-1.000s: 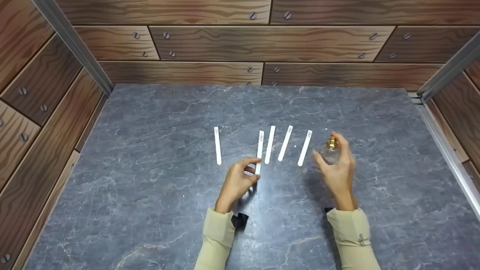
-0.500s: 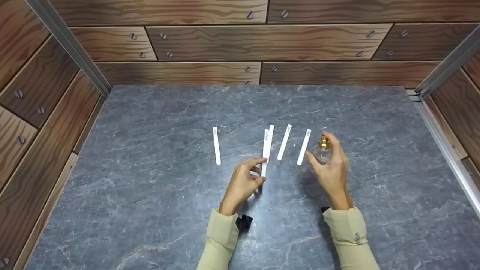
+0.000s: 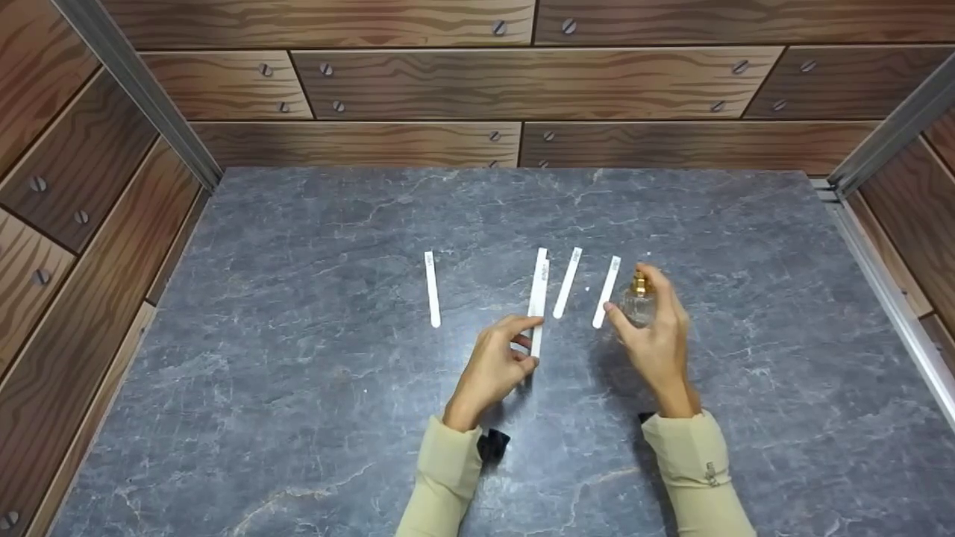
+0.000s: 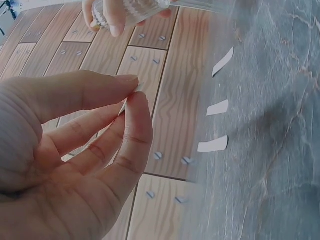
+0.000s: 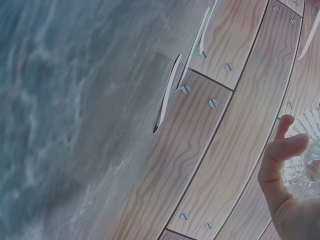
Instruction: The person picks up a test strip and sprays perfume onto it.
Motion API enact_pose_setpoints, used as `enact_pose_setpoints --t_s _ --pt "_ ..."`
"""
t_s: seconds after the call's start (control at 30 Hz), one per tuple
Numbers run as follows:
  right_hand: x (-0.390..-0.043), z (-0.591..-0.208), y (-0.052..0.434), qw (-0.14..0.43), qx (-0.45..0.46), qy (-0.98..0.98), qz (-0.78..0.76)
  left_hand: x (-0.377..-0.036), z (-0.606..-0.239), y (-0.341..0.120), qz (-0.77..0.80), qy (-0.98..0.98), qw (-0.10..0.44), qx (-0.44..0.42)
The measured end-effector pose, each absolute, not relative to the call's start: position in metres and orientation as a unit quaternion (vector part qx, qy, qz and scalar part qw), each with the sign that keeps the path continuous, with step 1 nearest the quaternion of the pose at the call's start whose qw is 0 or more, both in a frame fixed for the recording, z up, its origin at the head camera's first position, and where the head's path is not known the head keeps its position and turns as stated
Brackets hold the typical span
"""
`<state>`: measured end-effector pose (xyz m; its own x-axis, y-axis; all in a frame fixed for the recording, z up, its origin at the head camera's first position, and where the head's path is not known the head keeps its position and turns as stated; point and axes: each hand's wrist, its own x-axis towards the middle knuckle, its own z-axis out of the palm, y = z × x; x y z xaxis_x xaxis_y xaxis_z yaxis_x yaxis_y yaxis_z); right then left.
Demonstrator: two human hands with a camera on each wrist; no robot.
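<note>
While the left hand (image 3: 498, 364) pinches a white strip (image 3: 538, 298), the right hand (image 3: 654, 339) grips a glass bottle (image 3: 639, 302).

Matt white paper strips (image 3: 568, 282), clear ribbed glass bottle (image 3: 639, 306), grey veined stone tabletop (image 3: 298, 358)

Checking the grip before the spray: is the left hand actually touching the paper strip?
Touching. The left wrist view shows the left hand pinching the paper strip's end between thumb and forefinger.
</note>
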<state>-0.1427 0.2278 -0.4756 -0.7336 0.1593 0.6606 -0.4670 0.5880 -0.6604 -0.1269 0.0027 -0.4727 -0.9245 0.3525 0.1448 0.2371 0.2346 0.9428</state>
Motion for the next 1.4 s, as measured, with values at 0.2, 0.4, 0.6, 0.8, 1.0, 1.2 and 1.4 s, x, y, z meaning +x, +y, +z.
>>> enact_pose_setpoints --t_s 0.2,0.4,0.6,0.8,1.0,1.2,1.4 --pt "-0.1429 -0.4776 0.2273 0.350 0.090 -0.821 0.442 -0.1252 -0.4715 0.0074 0.582 0.790 0.049 0.187" --pt "-0.1432 -0.4789 0.2259 0.347 0.090 -0.823 0.440 -0.1231 -0.4687 0.0092 0.580 0.791 0.046 0.191" --pt "-0.1429 -0.4787 0.2255 0.342 0.088 -0.828 0.436 -0.1217 -0.4682 0.0101 0.577 0.791 0.049 0.199" --pt "-0.1441 -0.4783 0.2248 0.343 0.091 -0.827 0.436 -0.1218 -0.4676 0.0103 0.578 0.790 0.047 0.200" --pt "-0.1437 -0.4787 0.2245 0.348 0.103 -0.821 0.440 -0.1211 -0.4674 0.0108 0.578 0.788 0.056 0.203" --pt "-0.1430 -0.4773 0.2254 0.358 0.108 -0.815 0.443 -0.1206 -0.4670 0.0108 0.579 0.787 0.050 0.207" --pt "-0.1431 -0.4767 0.2265 0.370 0.096 -0.812 0.440 -0.1206 -0.4655 0.0103 0.575 0.790 0.044 0.208"
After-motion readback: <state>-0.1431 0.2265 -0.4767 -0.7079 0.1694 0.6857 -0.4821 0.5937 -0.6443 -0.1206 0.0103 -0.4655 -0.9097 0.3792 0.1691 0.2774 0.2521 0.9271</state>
